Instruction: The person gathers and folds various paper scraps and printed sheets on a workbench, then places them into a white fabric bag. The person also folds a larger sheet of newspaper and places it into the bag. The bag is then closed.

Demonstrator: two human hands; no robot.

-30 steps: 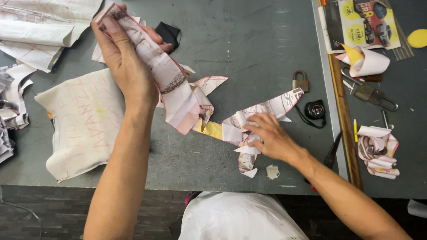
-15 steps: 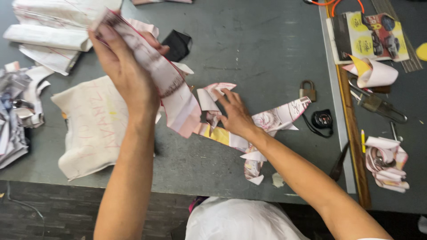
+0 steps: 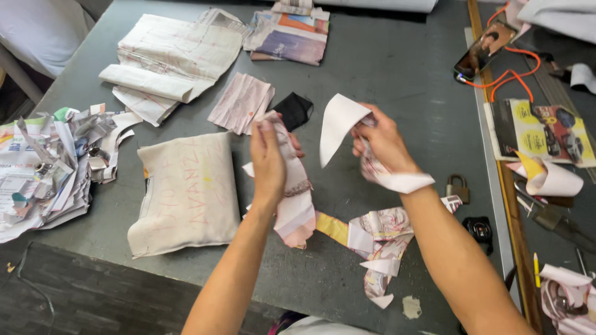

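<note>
Two hands raised over grey table (image 3: 385, 56), mid-scene. Left hand (image 3: 268, 162) closed around a stack of pinkish printed paper pieces (image 3: 294, 205), hanging toward near edge. Right hand (image 3: 380, 138) closed on a white curled paper piece (image 3: 340, 123), with a strip (image 3: 397, 180) trailing under the wrist. Cut paper scraps (image 3: 379, 242) lie on table near the right forearm. Cream cloth bag (image 3: 186, 195) left of left hand. Padlock (image 3: 457, 188) right. Black cloth piece (image 3: 293, 110) just beyond the hands.
</note>
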